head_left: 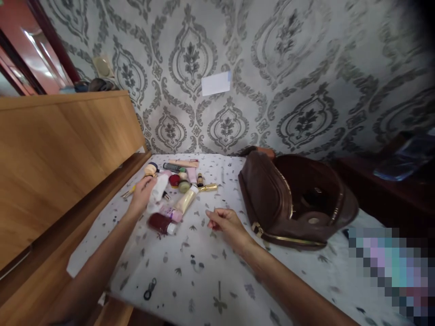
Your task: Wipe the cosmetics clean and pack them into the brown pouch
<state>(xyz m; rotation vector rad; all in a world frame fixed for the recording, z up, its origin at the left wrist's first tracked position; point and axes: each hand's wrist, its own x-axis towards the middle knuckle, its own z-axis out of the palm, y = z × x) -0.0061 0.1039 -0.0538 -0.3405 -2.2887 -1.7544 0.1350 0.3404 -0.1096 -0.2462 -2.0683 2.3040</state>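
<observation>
My left hand (142,192) is closed on a soft, crumpled white piece (158,189), like a tissue, slightly blurred. It is over the left side of a group of cosmetics. Close by lie a dark red bottle with a white cap (160,224), a pink item (171,213) and a cream-coloured tube (186,199). Behind them are a red round jar (174,181), a green round jar (184,186) and a gold tube (208,187). My right hand (227,224), its fingers curled in and nothing showing in them, hovers between the cosmetics and the brown handbag (267,194).
The handbag stands unzipped on the right. A patterned white sheet (183,280) covers the surface, with a small black looped cord (150,289) near its front. A wooden board (68,149) rises on the left; the patterned wall (238,54) is behind. A pixelated patch covers the lower right.
</observation>
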